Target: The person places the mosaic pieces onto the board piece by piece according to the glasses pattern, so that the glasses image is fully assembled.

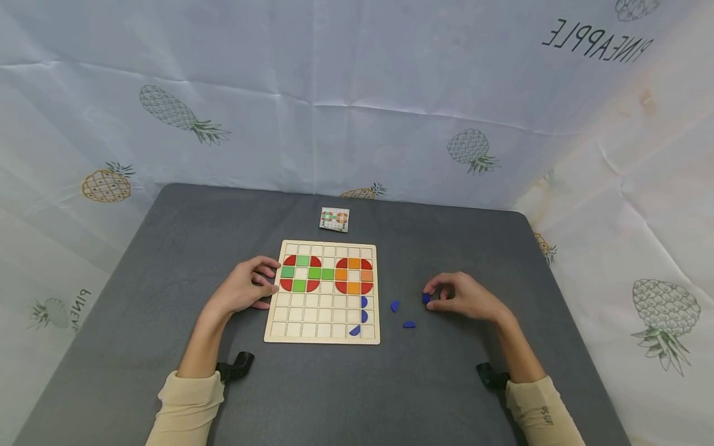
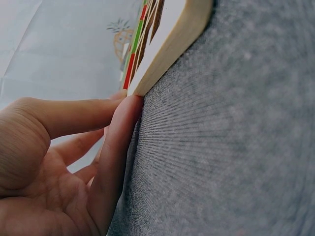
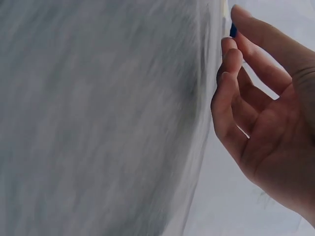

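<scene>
My left hand [image 1: 248,288] holds the left edge of a square wooden grid board [image 1: 295,314], thumb and fingertips at the rim. In the left wrist view, the thumb and a finger meet the board's edge [image 2: 167,54] close to the tabletop. Red, green and orange pieces fill part of the upper rows. Three blue pieces [image 1: 364,316] lie in the board's lower right. To the board's right, my right hand [image 1: 465,296] pinches a blue piece [image 1: 426,298] between thumb and fingers. Fingers mostly hide that piece in the right wrist view.
Two loose blue half-round pieces [image 1: 409,324] lie between the board and the right hand. Behind the board is a small pattern card [image 1: 334,219]. The dark grey table [image 1: 223,217] meets a pale pineapple-print cloth [image 1: 362,62] at its back edge.
</scene>
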`<state>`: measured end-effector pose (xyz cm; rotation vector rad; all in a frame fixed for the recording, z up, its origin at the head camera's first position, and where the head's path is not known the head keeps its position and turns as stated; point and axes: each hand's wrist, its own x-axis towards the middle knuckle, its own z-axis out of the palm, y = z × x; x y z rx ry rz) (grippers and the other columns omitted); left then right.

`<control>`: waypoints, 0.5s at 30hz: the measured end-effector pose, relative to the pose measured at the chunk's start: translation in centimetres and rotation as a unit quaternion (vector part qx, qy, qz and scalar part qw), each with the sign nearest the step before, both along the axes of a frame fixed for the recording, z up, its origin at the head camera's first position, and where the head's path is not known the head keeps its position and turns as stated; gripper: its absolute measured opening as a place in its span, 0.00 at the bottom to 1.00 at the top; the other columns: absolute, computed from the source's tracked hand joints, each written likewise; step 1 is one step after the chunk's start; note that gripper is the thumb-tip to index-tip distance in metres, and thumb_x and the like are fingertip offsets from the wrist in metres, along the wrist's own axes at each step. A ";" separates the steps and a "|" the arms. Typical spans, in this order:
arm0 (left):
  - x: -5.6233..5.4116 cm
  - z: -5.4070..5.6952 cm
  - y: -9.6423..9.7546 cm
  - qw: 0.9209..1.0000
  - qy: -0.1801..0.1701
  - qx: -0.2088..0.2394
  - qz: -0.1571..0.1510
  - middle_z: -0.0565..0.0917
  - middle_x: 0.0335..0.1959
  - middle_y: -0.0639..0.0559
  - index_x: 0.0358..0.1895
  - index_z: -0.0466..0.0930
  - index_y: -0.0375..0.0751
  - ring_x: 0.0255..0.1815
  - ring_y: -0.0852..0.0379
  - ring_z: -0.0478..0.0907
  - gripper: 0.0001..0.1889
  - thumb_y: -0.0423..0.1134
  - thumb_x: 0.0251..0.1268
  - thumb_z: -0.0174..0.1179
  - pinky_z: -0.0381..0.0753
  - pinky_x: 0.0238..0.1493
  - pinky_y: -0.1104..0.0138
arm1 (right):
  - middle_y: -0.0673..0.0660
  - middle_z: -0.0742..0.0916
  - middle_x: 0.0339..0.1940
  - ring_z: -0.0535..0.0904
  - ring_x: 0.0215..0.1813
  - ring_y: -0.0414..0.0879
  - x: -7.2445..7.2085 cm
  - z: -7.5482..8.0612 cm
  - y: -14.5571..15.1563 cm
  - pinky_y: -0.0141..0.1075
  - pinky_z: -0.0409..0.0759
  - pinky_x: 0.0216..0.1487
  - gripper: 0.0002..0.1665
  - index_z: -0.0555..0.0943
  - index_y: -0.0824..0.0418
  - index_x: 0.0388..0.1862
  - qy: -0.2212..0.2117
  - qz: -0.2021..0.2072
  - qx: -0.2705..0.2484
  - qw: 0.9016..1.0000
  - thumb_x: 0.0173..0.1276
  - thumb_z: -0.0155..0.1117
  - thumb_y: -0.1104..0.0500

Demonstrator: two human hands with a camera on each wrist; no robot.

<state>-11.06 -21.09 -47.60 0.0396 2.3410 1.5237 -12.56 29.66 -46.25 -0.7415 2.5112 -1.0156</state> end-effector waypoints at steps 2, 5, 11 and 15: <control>0.0 0.0 0.0 1.000 -0.001 -0.001 0.000 0.75 0.56 0.35 0.73 0.73 0.33 0.45 0.48 0.77 0.28 0.29 0.72 0.69 0.94 0.33 0.58 | 0.51 0.89 0.35 0.79 0.31 0.36 -0.1 0.0 -0.7 0.31 0.79 0.33 0.14 0.90 0.58 0.52 0.006 -0.002 -0.006 1.000 0.70 0.80 0.58; 0.0 0.0 0.0 1.000 -0.003 -0.002 0.001 0.75 0.56 0.35 0.73 0.73 0.33 0.45 0.48 0.78 0.28 0.29 0.72 0.69 0.94 0.33 0.58 | 0.50 0.89 0.36 0.80 0.31 0.35 -0.2 0.3 -1.9 0.30 0.79 0.33 0.14 0.90 0.57 0.51 0.007 -0.007 -0.004 1.000 0.69 0.81 0.57; 0.0 0.1 0.0 1.000 -0.004 -0.001 0.001 0.75 0.56 0.35 0.73 0.73 0.33 0.45 0.48 0.77 0.28 0.29 0.72 0.69 0.94 0.33 0.58 | 0.52 0.89 0.34 0.80 0.31 0.36 -0.6 1.0 -4.8 0.29 0.78 0.32 0.15 0.90 0.58 0.53 0.007 0.003 -0.007 1.000 0.69 0.81 0.57; 0.0 0.2 0.0 1.000 -0.002 0.002 0.001 0.75 0.55 0.34 0.73 0.73 0.32 0.45 0.48 0.77 0.28 0.28 0.72 0.69 0.94 0.33 0.57 | 0.53 0.88 0.34 0.80 0.32 0.36 -0.9 1.3 -6.9 0.29 0.77 0.32 0.16 0.90 0.57 0.54 0.006 0.009 -0.013 1.000 0.69 0.81 0.57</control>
